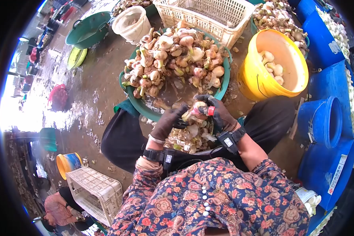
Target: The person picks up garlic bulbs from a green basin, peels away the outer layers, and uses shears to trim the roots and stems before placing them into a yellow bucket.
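Both my hands wear dark gloves and meet over the near rim of a green basin (227, 80) heaped with unpeeled garlic bulbs (160, 55). My left hand (170, 122) has its fingers around the stem end of one garlic bulb (194, 111). On the bulb's other side, my right hand (220, 114) holds a small tool with a red part (211, 111) against it; the rest of the tool is hidden by the fingers. Loose peelings (188, 137) lie in a pile below my hands, between my knees.
A yellow bucket (247, 74) with peeled bulbs stands to the right, blue tubs (320, 122) beyond it. A white crate (196, 17) and a white bucket (133, 27) are behind the basin. Another person (61, 208) sits at the lower left, near a crate (94, 192).
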A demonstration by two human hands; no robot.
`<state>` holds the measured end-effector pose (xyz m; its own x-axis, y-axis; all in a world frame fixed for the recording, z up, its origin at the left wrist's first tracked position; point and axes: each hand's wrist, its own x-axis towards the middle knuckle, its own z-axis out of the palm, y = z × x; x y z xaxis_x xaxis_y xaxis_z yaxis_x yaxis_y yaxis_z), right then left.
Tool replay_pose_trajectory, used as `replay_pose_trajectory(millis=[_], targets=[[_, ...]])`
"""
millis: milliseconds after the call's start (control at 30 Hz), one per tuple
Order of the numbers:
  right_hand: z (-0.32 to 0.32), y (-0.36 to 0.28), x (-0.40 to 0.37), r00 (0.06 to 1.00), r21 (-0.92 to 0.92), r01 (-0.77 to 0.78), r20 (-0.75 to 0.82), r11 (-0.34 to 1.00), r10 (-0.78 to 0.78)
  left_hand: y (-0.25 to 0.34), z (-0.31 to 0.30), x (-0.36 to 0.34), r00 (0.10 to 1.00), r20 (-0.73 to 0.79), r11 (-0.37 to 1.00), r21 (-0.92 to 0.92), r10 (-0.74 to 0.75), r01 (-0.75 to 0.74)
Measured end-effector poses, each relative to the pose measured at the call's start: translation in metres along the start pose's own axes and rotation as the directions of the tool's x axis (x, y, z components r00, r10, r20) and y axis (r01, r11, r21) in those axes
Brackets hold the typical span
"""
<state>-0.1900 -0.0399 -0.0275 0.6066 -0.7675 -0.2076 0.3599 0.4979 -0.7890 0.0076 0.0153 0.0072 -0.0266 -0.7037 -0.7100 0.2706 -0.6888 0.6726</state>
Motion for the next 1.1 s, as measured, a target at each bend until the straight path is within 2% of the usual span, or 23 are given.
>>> replay_pose_trajectory(millis=[67, 100, 200, 233, 300, 333, 367, 433, 467, 533, 567, 600, 633, 667, 733, 800, 833, 867, 900, 933, 1000, 1067, 1100], targets=[[0.007, -0.009, -0.003, 1.0, -0.352, 0.026, 0.019, 0.936, -0.02, -0.003, 0.009, 0.0, 0.982, 0.159, 0.961, 0.242, 0.099, -0.136], [0.008, -0.01, -0.003, 0.999, -0.381, 0.032, 0.026, 0.924, -0.024, -0.009, 0.006, 0.004, 0.978, 0.168, 0.955, 0.246, 0.126, -0.166], [0.007, -0.014, -0.003, 0.985, -0.411, 0.148, 0.138, 0.9, -0.099, -0.02, 0.004, 0.009, 0.968, 0.113, 0.949, 0.197, 0.225, -0.244], [0.006, -0.013, -0.003, 0.99, -0.428, 0.113, 0.124, 0.897, -0.065, -0.025, 0.002, 0.013, 0.968, 0.113, 0.95, 0.198, 0.223, -0.242], [0.008, -0.009, -0.001, 0.994, -0.387, 0.089, 0.091, 0.918, -0.058, -0.029, 0.001, 0.014, 0.923, 0.024, 0.858, 0.359, 0.384, -0.367], [0.008, -0.006, 0.0, 0.997, -0.345, 0.065, 0.055, 0.936, -0.049, -0.031, 0.001, 0.013, 0.923, 0.019, 0.859, 0.359, 0.385, -0.365], [0.005, -0.001, 0.002, 0.997, -0.344, 0.064, 0.057, 0.937, -0.047, -0.027, 0.007, 0.006, 0.871, 0.001, 0.748, 0.513, 0.49, -0.422], [-0.003, 0.006, 0.008, 0.98, -0.363, -0.167, 0.039, 0.917, 0.194, -0.03, 0.012, 0.007, 0.758, -0.002, 0.547, 0.694, 0.652, -0.468], [0.0, 0.0, 0.007, 0.98, -0.364, -0.167, 0.039, 0.916, 0.194, -0.031, 0.012, 0.008, 0.758, -0.002, 0.547, 0.693, 0.653, -0.469], [0.01, -0.016, 0.002, 0.993, -0.527, -0.007, 0.097, 0.85, 0.068, -0.032, 0.009, 0.007, 0.822, -0.022, 0.702, 0.534, 0.569, -0.471], [0.007, -0.018, 0.004, 0.989, -0.58, 0.013, 0.129, 0.815, 0.076, -0.032, 0.006, 0.008, 0.823, -0.022, 0.703, 0.534, 0.568, -0.47], [0.007, -0.017, 0.003, 0.989, -0.581, 0.012, 0.128, 0.814, 0.077, -0.032, 0.002, 0.01, 0.839, 0.029, 0.754, 0.423, 0.543, -0.503], [0.01, -0.016, 0.001, 0.984, -0.359, -0.002, 0.167, 0.933, 0.066, -0.033, -0.001, 0.011, 0.848, 0.084, 0.797, 0.305, 0.523, -0.521], [0.013, -0.017, -0.002, 0.978, -0.114, -0.022, 0.202, 0.993, 0.045, -0.035, -0.003, 0.013, 0.848, 0.084, 0.797, 0.305, 0.523, -0.522], [0.014, -0.018, -0.002, 0.971, -0.03, -0.038, 0.236, 0.999, 0.044, -0.039, -0.005, 0.016, 0.631, 0.229, 0.399, 0.605, 0.741, -0.689], [0.015, -0.015, -0.001, 0.979, 0.026, -0.024, 0.204, 0.999, 0.019, -0.037, -0.002, 0.014, 0.651, 0.217, 0.443, 0.576, 0.728, -0.687], [0.015, -0.015, -0.001, 0.979, 0.026, -0.024, 0.205, 0.999, 0.018, -0.037, -0.002, 0.01, 0.715, 0.101, 0.608, 0.452, 0.692, -0.653], [0.017, -0.016, 0.0, 0.95, -0.575, 0.309, 0.221, 0.758, -0.219, -0.031, 0.001, 0.004, 0.778, -0.002, 0.743, 0.3, 0.628, -0.599], [0.018, -0.017, 0.0, 0.85, -0.891, 0.44, 0.371, 0.116, -0.374, -0.02, 0.003, -0.001, 0.89, -0.034, 0.89, 0.042, 0.455, -0.453], [0.019, -0.014, 0.0, 0.85, -0.891, 0.438, 0.37, 0.116, -0.375, -0.019, 0.002, 0.002, 0.89, -0.033, 0.891, 0.042, 0.454, -0.453], [0.024, -0.006, 0.001, 0.847, -0.877, 0.481, 0.471, -0.024, -0.246, -0.022, -0.001, 0.01, 0.903, -0.057, 0.898, 0.142, 0.427, -0.416], [0.027, -0.003, 0.001, 0.83, -0.888, 0.459, 0.444, -0.04, -0.338, -0.025, -0.002, 0.013, 0.889, -0.046, 0.889, 0.077, 0.455, -0.451], [0.026, 0.0, 0.003, 0.856, -0.88, 0.42, 0.302, 0.222, -0.42, -0.025, 0.0, 0.013, 0.867, -0.139, 0.871, -0.045, 0.479, -0.489]])
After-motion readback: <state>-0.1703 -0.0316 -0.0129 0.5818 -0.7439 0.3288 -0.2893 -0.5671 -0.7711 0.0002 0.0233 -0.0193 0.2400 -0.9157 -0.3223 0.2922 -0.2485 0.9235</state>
